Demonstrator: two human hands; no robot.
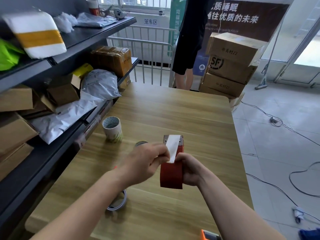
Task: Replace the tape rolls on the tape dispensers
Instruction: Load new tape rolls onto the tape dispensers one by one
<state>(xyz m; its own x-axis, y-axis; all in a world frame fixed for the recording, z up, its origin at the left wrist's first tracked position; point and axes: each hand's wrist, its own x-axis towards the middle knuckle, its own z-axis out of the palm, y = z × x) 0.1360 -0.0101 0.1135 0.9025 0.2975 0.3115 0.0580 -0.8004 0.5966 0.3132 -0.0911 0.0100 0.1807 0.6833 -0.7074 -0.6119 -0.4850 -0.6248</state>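
A red tape dispenser (171,174) is held upright above the wooden table (190,118). My right hand (189,170) grips its right side. My left hand (147,161) pinches the free end of a pale strip of tape (172,147) that runs up to the dispenser's metal front edge. A tall stack of tape rolls (112,129) stands on the table to the left. Another roll (141,143) peeks out behind my left hand. A nearly bare tape core (119,203) lies under my left forearm. An orange dispenser (208,236) shows at the bottom edge.
Black shelves (97,34) with cardboard boxes and plastic mailers line the left side. A person in black (188,42) stands beyond the table's far end beside stacked cartons (228,66). Cables (277,122) trail over the tiled floor on the right.
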